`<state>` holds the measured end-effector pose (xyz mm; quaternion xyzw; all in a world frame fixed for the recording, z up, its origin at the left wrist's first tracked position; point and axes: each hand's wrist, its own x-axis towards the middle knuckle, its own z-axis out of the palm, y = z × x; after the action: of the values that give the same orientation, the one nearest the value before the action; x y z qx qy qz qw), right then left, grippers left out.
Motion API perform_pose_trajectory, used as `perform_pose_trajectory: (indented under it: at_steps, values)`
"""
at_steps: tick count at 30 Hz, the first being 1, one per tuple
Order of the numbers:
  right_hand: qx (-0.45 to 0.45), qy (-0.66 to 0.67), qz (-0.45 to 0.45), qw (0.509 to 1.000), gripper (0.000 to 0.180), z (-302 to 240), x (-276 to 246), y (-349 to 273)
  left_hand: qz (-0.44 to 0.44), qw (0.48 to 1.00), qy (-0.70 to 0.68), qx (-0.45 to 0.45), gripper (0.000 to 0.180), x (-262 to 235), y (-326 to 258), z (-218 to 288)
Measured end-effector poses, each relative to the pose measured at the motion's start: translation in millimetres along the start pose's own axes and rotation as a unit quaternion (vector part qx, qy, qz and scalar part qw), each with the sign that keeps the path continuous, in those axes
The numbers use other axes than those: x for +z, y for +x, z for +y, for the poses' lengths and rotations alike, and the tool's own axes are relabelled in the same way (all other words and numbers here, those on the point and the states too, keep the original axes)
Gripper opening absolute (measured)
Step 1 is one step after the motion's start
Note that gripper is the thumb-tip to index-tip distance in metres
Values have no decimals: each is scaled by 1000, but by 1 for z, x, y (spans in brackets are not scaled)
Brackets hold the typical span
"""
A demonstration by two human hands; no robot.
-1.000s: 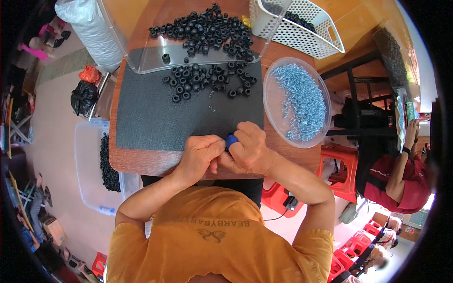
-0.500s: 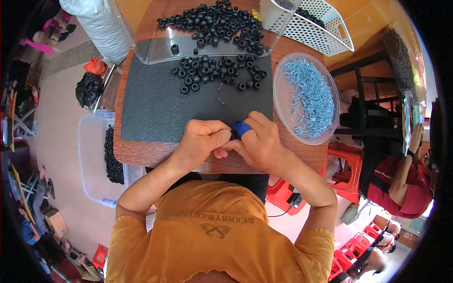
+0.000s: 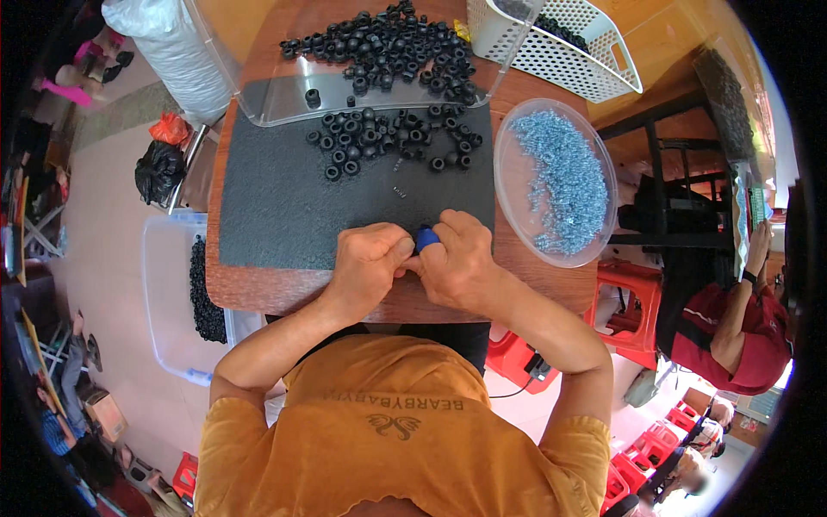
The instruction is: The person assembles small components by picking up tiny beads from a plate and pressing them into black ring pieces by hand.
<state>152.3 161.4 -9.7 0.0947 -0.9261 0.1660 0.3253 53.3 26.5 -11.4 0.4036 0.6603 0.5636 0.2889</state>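
Both hands closed together: left hand (image 3: 369,263) and right hand (image 3: 458,258) pinching a small blue tool (image 3: 425,238) between them. Ahead, many black rubber rings (image 3: 379,138) unworked; clear dish of screws (image 3: 558,181) to the right, nearly full.

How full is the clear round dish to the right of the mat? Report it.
Partly full. The clear round dish holds a heap of small silvery screws across its middle, with bare plastic showing along its left rim.
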Motion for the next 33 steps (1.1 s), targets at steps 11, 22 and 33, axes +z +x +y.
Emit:
perform_pose_trajectory:
  at_steps: [11,22,33]
  values:
    - [-24,38,-25,999,32,0,-3,3,37,997,54,33,15,1,-2,0]
    - [33,-4,3,999,22,-2,-7,9,51,989,-122,-71,10,4,1,8]
    - [63,-31,26,997,29,-13,-12,13,69,976,-187,-83,12,5,4,15]
